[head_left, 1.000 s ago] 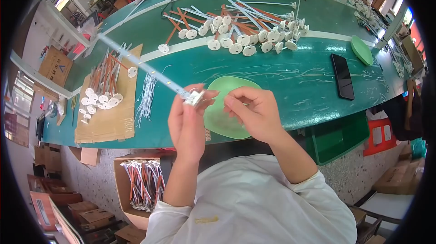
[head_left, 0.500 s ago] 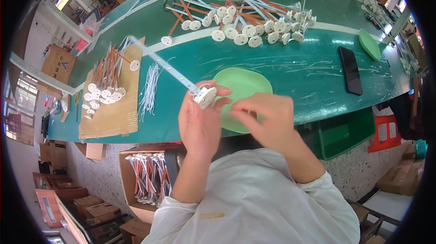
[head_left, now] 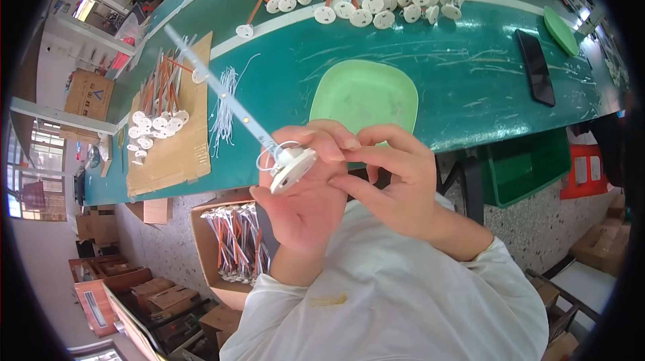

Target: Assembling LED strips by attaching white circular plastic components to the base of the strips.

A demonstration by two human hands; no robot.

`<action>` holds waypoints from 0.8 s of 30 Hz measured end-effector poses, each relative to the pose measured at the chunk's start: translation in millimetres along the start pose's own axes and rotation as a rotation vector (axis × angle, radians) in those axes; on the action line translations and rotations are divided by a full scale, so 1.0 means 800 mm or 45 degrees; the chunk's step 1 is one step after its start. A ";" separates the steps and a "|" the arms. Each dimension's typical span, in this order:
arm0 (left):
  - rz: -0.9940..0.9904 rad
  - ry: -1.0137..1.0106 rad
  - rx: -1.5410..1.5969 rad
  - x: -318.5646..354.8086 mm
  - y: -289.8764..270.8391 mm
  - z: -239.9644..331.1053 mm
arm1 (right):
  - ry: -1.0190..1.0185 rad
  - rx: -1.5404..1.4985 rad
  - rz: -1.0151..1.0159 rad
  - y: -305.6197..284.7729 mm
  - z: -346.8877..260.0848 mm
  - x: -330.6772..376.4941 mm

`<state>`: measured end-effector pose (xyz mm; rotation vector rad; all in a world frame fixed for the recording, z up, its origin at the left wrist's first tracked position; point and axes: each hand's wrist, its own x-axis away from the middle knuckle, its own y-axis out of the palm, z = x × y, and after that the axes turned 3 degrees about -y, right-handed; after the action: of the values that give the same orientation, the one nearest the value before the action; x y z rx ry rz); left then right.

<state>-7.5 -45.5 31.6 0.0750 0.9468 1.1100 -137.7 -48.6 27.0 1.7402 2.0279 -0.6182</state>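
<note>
My left hand [head_left: 306, 210] is closed on an LED light stick, palm up. Its pale strip [head_left: 232, 104] with small yellowish LEDs slants up to the far left. The white round base [head_left: 295, 171] lies over my palm, tilted, its slotted face toward me. A thin white cord [head_left: 262, 158] loops beside the base. My right hand [head_left: 403, 190] is curled in a pinch against the left fingertips, just right of the base. Whatever its fingers hold is hidden. Beyond both hands a light green plastic tray [head_left: 366, 89] lies on the green table.
On the left, cardboard [head_left: 195, 126] carries several similar sticks, with a bundle of white cords [head_left: 225, 109] alongside. More sticks [head_left: 376, 4] are heaped at the back. A black phone [head_left: 535, 69] lies right. Below the table edge are a filled carton [head_left: 215, 274] and a green bin [head_left: 521, 166].
My right hand has come left against the left fingertips. The stick's base has turned its slotted face more toward me. The whole view has shifted, with the table now higher in it.
</note>
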 end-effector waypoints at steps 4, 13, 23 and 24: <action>0.004 0.086 -0.040 0.007 -0.003 -0.004 | -0.266 0.229 0.078 0.010 0.009 0.019; 0.271 0.154 0.107 0.015 0.012 -0.018 | -0.629 0.164 0.096 -0.005 0.026 0.021; 0.218 -0.019 -0.002 0.045 0.008 -0.031 | -0.687 0.079 0.335 -0.008 0.007 -0.003; 0.247 -0.042 -0.006 0.047 0.009 -0.030 | -0.717 0.140 0.335 -0.008 0.007 -0.001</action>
<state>-24.7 -21.6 -2.8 0.1842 0.9213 1.2857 -143.7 -53.4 23.0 1.6172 1.3801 -1.0087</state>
